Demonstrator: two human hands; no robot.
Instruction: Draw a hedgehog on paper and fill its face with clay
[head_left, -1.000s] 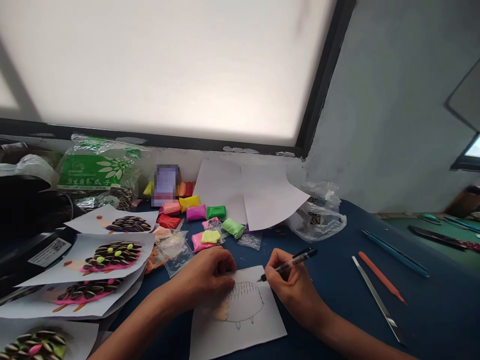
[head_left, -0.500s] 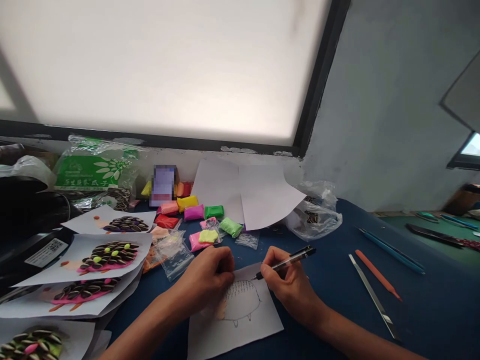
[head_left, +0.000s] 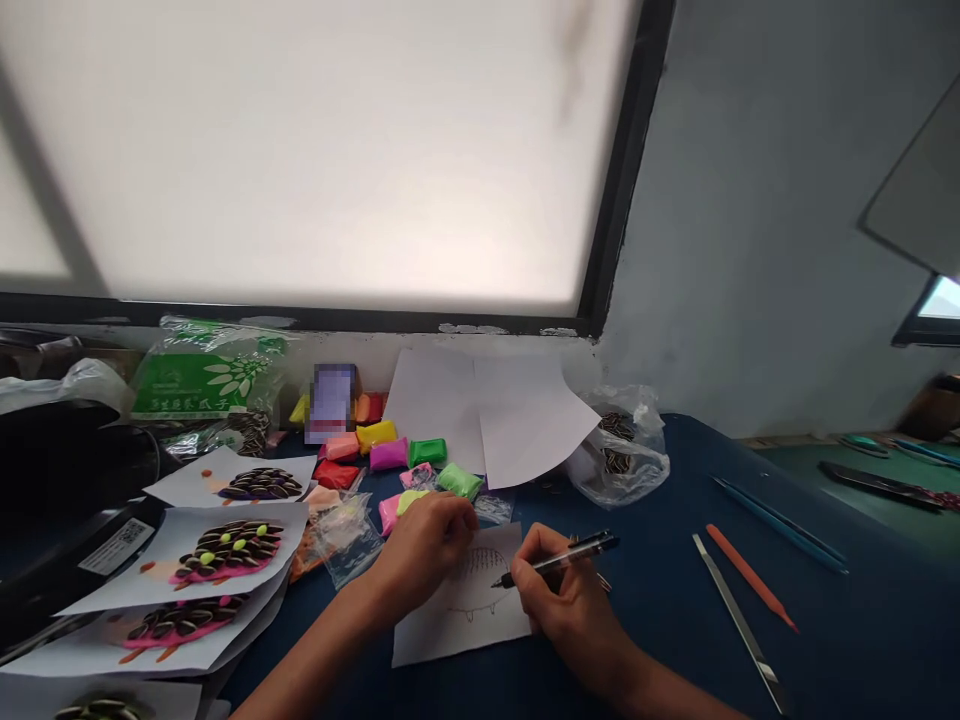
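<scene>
My right hand [head_left: 566, 600] grips a black, clear-barrelled pen [head_left: 562, 562], its tip over or on the drawing; contact is unclear. The white sheet of paper [head_left: 431, 640] beneath carries a rounded outline with small feet and rows of short strokes along its upper part. My left hand [head_left: 431, 545] rests at the sheet's upper left, fingers curled inward and closed. Its fingertips are hidden, along with the drawing's left end. Just beyond it lie a light-green packet [head_left: 460, 482] and a pink packet [head_left: 390, 514].
Left, finished sheets bear seed-covered hedgehog figures [head_left: 232, 550]. Behind are coloured packets [head_left: 388, 454], a blurred upright screen [head_left: 330, 405], a green seed bag [head_left: 202, 385], white sheets [head_left: 525, 420] and a clear bag of seeds [head_left: 622, 450]. To the right lie an orange tool [head_left: 750, 575], a metal blade [head_left: 739, 620] and blue tweezers [head_left: 780, 525].
The view has tilted up a little. The pen tip has moved from the outline's upper right edge down and left, inside it. The paper sits farther from me, and my left hand covers more of the drawing.
</scene>
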